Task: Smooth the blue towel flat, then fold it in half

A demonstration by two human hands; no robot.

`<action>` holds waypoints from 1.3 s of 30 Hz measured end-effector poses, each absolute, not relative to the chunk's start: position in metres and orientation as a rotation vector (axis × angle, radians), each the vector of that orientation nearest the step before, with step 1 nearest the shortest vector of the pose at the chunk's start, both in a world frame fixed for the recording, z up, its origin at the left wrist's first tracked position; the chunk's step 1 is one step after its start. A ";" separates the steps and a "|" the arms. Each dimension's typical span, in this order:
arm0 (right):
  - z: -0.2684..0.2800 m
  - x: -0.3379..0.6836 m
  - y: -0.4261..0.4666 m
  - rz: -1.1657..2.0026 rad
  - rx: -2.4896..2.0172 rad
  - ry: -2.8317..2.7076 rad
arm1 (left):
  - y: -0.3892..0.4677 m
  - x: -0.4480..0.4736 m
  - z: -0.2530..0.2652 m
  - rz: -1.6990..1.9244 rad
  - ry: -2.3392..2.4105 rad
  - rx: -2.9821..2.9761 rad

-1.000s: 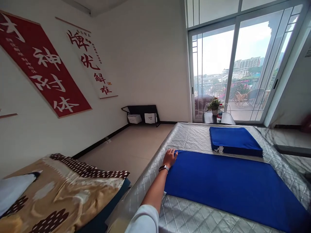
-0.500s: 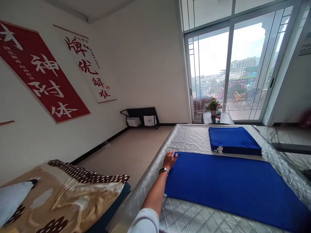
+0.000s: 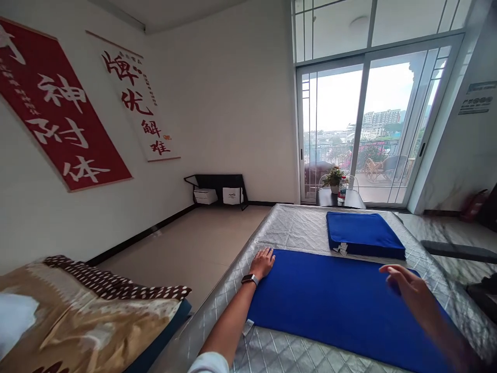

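A blue cloth (image 3: 326, 305) lies spread flat over a silver quilted cover (image 3: 287, 228). My left hand (image 3: 263, 262), with a watch on the wrist, rests flat on the cloth's far left corner, fingers stretched out. Over the right part of the cloth hovers my right hand (image 3: 406, 285), somewhat blurred, its fingers loosely extended and nothing seen in them. Beyond the cloth sits a neat folded blue stack (image 3: 365, 230) with white tags on its near left corner. A small white tag (image 3: 247, 327) sticks out at the spread cloth's near left corner.
At left is a bed with a brown patterned blanket (image 3: 104, 311). Behind the silver cover stand a chair (image 3: 353, 198), a potted plant (image 3: 334, 178) and a bottle (image 3: 342, 189). A black rack (image 3: 217, 181) holds white boxes by the wall. A dark bench (image 3: 458, 251) is at right.
My right hand has come into view from the right, above the cloth. My left hand stays on the cloth's corner. The view has shifted slightly up and to the right.
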State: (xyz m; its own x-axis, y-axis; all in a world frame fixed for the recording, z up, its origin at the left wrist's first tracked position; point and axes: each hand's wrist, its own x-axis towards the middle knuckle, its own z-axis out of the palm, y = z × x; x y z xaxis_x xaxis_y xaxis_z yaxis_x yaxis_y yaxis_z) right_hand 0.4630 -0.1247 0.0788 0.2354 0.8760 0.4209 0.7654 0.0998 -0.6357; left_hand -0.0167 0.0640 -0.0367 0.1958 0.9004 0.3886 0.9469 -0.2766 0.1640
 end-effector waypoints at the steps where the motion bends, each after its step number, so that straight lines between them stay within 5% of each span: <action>1: 0.072 0.452 -0.112 0.274 -1.682 -1.605 | 0.062 -0.009 -0.035 -0.633 -1.800 -2.352; 13: -0.031 0.348 -0.004 -0.017 -1.895 -2.170 | 0.039 0.214 -0.048 -0.581 -1.407 -2.752; 39: -0.046 0.350 -0.001 -0.058 -1.959 -2.117 | 0.046 0.125 -0.051 -0.546 -1.710 -2.628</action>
